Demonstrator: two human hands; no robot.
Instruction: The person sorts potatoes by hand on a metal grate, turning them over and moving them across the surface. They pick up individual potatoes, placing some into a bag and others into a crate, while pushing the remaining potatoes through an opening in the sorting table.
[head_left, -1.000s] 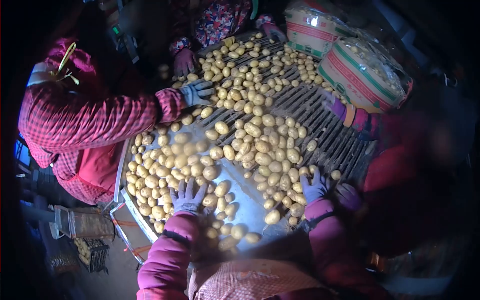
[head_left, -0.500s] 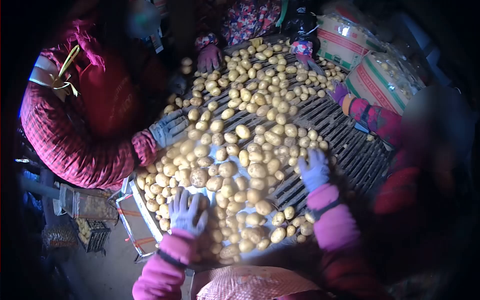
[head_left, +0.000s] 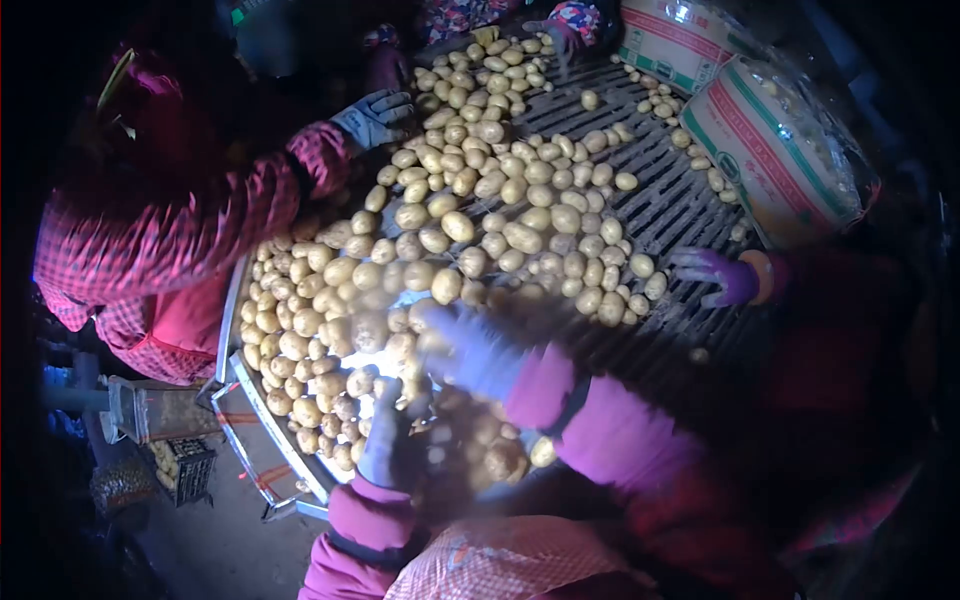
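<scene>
Dozens of potatoes (head_left: 440, 215) cover a slatted sorting counter (head_left: 680, 200), heaped thickest at the near left end by the metal rim (head_left: 262, 412). Left hand (head_left: 388, 440), in a pale glove, rests low at the near edge on the potato heap; its fingers seem to curl down among the potatoes, but blur hides whether they grip one. Right hand (head_left: 470, 350), also gloved, reaches across over the heap, motion-blurred, fingers loosely spread, palm down, touching or just above the potatoes; cannot tell which. Both sleeves are magenta.

Co-worker in a red checked jacket (head_left: 150, 240) stands at the left, grey-gloved hand (head_left: 378, 118) on potatoes at the far left side. Another person's purple-gloved hand (head_left: 712, 274) lies on bare slats at the right, fingers stretched out. A third person's gloved hand (head_left: 562, 28) shows at the far end. Two printed sacks (head_left: 770, 150) sit at the far right, beside the counter. A small crate (head_left: 185, 470) sits on the floor, lower left.
</scene>
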